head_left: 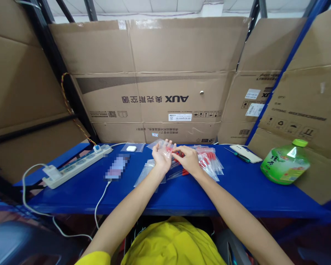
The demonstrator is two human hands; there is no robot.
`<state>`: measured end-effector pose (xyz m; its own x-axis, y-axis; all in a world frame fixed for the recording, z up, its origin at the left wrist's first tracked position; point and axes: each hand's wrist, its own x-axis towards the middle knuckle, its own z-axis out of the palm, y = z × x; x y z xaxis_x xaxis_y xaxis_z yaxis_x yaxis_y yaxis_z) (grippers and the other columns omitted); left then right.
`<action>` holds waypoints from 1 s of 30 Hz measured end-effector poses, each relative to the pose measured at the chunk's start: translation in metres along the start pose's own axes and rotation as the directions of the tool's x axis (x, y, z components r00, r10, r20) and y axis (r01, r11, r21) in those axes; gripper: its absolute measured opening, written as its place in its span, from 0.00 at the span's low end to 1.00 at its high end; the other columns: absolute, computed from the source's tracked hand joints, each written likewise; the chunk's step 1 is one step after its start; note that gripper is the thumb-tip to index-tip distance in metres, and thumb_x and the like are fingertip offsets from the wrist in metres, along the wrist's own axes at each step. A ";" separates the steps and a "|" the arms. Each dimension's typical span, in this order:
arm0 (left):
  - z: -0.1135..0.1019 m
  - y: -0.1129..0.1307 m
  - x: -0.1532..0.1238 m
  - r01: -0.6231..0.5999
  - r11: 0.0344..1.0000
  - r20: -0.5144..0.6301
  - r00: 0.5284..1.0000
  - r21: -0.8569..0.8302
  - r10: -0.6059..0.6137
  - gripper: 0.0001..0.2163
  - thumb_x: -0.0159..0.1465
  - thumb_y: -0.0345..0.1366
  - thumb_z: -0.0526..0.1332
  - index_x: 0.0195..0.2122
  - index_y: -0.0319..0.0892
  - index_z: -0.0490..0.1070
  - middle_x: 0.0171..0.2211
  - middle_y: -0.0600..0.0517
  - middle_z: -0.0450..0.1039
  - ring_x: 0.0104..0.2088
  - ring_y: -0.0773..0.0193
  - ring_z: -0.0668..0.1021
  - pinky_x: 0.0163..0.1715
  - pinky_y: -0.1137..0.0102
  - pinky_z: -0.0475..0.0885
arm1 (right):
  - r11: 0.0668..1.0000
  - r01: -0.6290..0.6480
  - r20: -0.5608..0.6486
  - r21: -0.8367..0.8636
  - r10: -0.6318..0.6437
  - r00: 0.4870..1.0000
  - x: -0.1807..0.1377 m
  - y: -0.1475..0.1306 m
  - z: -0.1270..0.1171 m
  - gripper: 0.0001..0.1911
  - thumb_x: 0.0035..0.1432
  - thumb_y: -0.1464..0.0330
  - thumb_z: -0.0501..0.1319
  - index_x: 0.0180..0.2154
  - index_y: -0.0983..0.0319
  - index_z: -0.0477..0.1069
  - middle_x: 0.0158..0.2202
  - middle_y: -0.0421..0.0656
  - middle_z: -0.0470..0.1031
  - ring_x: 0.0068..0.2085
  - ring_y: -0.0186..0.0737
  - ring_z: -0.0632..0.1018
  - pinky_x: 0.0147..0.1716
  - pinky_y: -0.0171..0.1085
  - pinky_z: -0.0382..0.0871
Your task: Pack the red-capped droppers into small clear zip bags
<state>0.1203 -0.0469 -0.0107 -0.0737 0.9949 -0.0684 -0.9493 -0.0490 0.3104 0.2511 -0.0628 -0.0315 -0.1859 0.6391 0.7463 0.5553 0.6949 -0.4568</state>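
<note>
My left hand [162,159] is turned palm up, its fingers curled around a clear plastic bag [168,149] with something small and red in it. At that bag's right edge, my right hand [189,161] pinches with thumb and forefinger; its fingertips partly cover what they grip. Right of and behind my right hand lie several clear bags [211,157] holding slim red-handled pieces. One loose red piece [185,172] shows just beneath my right hand. Left of my left wrist is a stack of flat clear bags [145,173], partly hidden by the forearm.
On the blue table [182,198] a white power strip [79,165], a cabled phone [117,167] and a white case [131,148] lie left. To the right are a green-handled screwdriver [241,156], a white slab [248,152] and a green bottle [285,163]. Cardboard [154,55] walls the back.
</note>
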 end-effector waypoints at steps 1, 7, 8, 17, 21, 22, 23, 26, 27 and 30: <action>0.000 -0.002 -0.001 0.006 1.000 0.007 1.000 0.012 -0.007 0.07 0.67 0.36 0.52 0.37 0.42 0.68 0.40 0.46 0.77 0.41 0.56 0.81 0.51 0.52 0.76 | 1.000 0.002 -0.009 -0.009 -0.002 1.000 0.000 0.000 0.001 0.05 0.64 0.65 0.66 0.38 0.55 0.81 0.38 0.42 0.84 0.39 0.44 0.82 0.43 0.41 0.73; 0.000 -0.005 -0.003 0.032 0.998 0.006 0.999 0.046 -0.032 0.05 0.67 0.33 0.53 0.37 0.43 0.68 0.41 0.46 0.77 0.42 0.55 0.82 0.50 0.53 0.77 | 0.999 -0.036 -0.034 -0.037 0.035 0.999 -0.001 0.001 0.004 0.07 0.64 0.66 0.64 0.38 0.56 0.82 0.37 0.42 0.84 0.38 0.44 0.82 0.41 0.39 0.72; 0.000 -0.005 -0.002 0.035 0.998 0.005 0.999 0.049 -0.035 0.05 0.66 0.33 0.53 0.37 0.43 0.68 0.41 0.46 0.77 0.42 0.55 0.82 0.50 0.53 0.77 | 0.998 -0.045 -0.030 -0.039 0.044 0.999 -0.001 0.001 0.004 0.07 0.64 0.66 0.64 0.38 0.56 0.82 0.37 0.42 0.84 0.37 0.43 0.82 0.40 0.39 0.72; -0.005 0.015 0.013 0.007 0.997 -0.164 0.986 0.079 0.006 0.09 0.67 0.36 0.52 0.40 0.42 0.70 0.45 0.44 0.76 0.51 0.52 0.81 0.55 0.49 0.75 | 0.992 -0.025 0.211 -0.122 0.050 0.976 0.014 0.017 -0.046 0.06 0.62 0.66 0.66 0.35 0.58 0.82 0.35 0.42 0.82 0.34 0.39 0.78 0.38 0.37 0.68; -0.007 0.023 0.018 -0.011 0.995 -0.167 0.986 0.100 0.027 0.08 0.68 0.38 0.52 0.41 0.43 0.69 0.51 0.44 0.75 0.57 0.51 0.78 0.55 0.49 0.75 | 0.975 -0.145 0.542 -0.167 0.213 0.813 0.013 0.038 -0.065 0.06 0.57 0.70 0.66 0.35 0.59 0.83 0.33 0.40 0.83 0.34 0.38 0.79 0.36 0.35 0.67; -0.007 0.024 0.018 -0.004 0.995 -0.160 0.987 0.102 0.020 0.08 0.68 0.39 0.52 0.41 0.43 0.69 0.51 0.43 0.74 0.58 0.50 0.78 0.55 0.49 0.75 | 0.968 -0.171 0.605 -0.185 0.249 0.756 0.011 0.042 -0.067 0.08 0.54 0.72 0.66 0.36 0.59 0.83 0.34 0.40 0.84 0.35 0.39 0.80 0.36 0.34 0.68; -0.008 0.025 0.019 0.001 0.995 -0.154 0.988 0.102 0.015 0.09 0.68 0.40 0.52 0.41 0.43 0.69 0.51 0.43 0.74 0.57 0.50 0.78 0.55 0.49 0.76 | 0.958 -0.195 0.651 -0.208 0.285 0.704 0.010 0.045 -0.067 0.11 0.52 0.74 0.66 0.37 0.59 0.84 0.34 0.40 0.84 0.35 0.39 0.80 0.36 0.34 0.68; -0.008 0.027 0.020 0.006 0.995 -0.146 0.989 0.103 0.010 0.09 0.69 0.41 0.52 0.40 0.44 0.68 0.51 0.44 0.74 0.57 0.50 0.78 0.56 0.48 0.75 | 0.930 -0.252 0.706 -0.267 0.367 0.605 0.006 0.048 -0.062 0.14 0.48 0.76 0.68 0.39 0.59 0.84 0.34 0.40 0.84 0.35 0.41 0.81 0.34 0.34 0.69; -0.009 0.027 0.021 0.004 0.995 -0.147 0.989 0.102 0.011 0.09 0.69 0.41 0.52 0.40 0.44 0.67 0.51 0.44 0.74 0.57 0.50 0.78 0.57 0.47 0.74 | 0.926 -0.262 0.710 -0.271 0.376 0.596 0.005 0.047 -0.060 0.14 0.47 0.75 0.68 0.38 0.59 0.84 0.34 0.40 0.84 0.35 0.42 0.81 0.34 0.35 0.69; -0.009 0.029 0.022 -0.005 0.997 -0.152 0.988 0.083 0.018 0.08 0.69 0.41 0.52 0.40 0.44 0.66 0.52 0.46 0.73 0.58 0.50 0.78 0.59 0.45 0.72 | 0.929 -0.280 0.713 -0.243 0.367 0.597 0.005 0.045 -0.057 0.09 0.47 0.75 0.69 0.33 0.60 0.83 0.33 0.42 0.84 0.34 0.42 0.81 0.35 0.35 0.70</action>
<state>0.0886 -0.0268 -0.0122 -0.1365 0.9690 -0.2060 -0.9202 -0.0470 0.3887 0.3215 -0.0475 -0.0203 -0.4854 0.8717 -0.0676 0.7650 0.3860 -0.5156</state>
